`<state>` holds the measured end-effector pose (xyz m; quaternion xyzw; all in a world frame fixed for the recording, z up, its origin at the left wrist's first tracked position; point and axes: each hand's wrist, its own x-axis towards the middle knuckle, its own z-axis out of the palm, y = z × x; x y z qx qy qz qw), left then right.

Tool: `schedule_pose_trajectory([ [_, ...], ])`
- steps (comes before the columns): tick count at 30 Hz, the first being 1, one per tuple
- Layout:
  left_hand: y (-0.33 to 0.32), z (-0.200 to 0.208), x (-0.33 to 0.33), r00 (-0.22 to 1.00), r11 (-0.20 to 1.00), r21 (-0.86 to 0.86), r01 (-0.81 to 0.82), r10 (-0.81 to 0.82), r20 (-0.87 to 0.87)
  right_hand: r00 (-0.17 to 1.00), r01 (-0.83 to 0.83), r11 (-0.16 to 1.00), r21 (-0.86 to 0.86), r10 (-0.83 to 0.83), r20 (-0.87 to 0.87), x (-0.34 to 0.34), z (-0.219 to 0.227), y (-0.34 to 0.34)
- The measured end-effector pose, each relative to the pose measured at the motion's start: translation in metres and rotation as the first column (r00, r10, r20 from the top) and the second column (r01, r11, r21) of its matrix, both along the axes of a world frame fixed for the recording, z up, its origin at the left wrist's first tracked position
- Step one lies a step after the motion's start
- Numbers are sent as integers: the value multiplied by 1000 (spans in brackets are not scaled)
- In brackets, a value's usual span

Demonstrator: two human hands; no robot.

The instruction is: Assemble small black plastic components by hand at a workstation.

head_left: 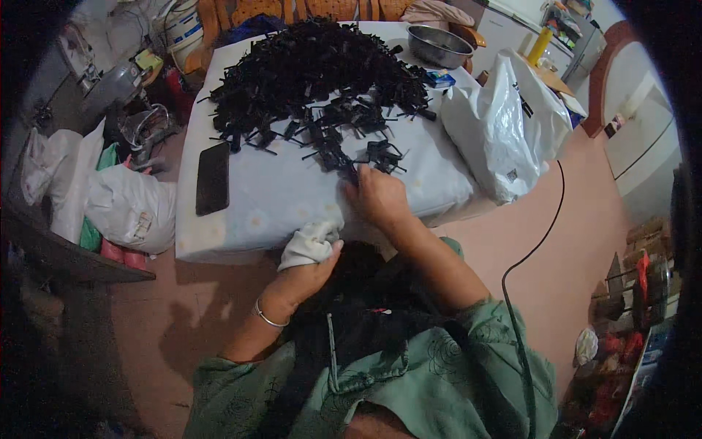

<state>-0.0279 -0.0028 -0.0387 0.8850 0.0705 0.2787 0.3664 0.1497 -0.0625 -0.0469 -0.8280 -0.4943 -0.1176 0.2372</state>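
The fingers of the right hand (376,196) are drawn together and curled down at the near edge of the table (248,219), their tips pressed onto a small black plastic piece (349,173) that lies on the white covering; whether they pinch it or only press on it cannot be told, since the back of the hand hides the tips. The left hand (306,272) sits lower, just below the table edge, with its fingers closed round the mouth of a white cloth bag (310,241), the thumb lying across the bunched fabric. A thin metal bangle (269,319) circles that wrist.

The black piece under the right fingertips is at the nearest end of a scatter of like parts. Just beyond the fingers lies a loose cluster of black parts (384,155), and farther up the table a large heap of black plastic parts (314,69) covers most of the far half. The cloth bag hangs just beside and below the right hand, close to touching it.

A dark phone (213,178) lies flat on the table's left part, well apart from both hands. A bulging white plastic bag (504,124) rests against the table's right edge, and a metal bowl (439,45) stands at the far right corner. A black cable (537,241) runs across the floor on the right.
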Motion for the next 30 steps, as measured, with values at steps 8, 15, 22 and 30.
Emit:
schedule_pose_trajectory([
  [8, 17, 34, -3, 985, 995, 70, -75, 62, 163, 935, -312, 950, 8, 308, -178, -11, 28, -44],
  [15, 9, 21, -6, 940, 917, -314, 245, -304, -153, 669, -557, 831, -1, 448, -593, -32, 53, -63],
  [22, 4, 6, -6, 998, 880, -476, 11, -40, -50, 782, -435, 844, 312, 526, -333, -48, 31, -67],
  [30, -8, 11, -9, 994, 909, -403, 106, -86, 66, 862, -212, 905, 370, 352, -366, -69, 33, -67],
])
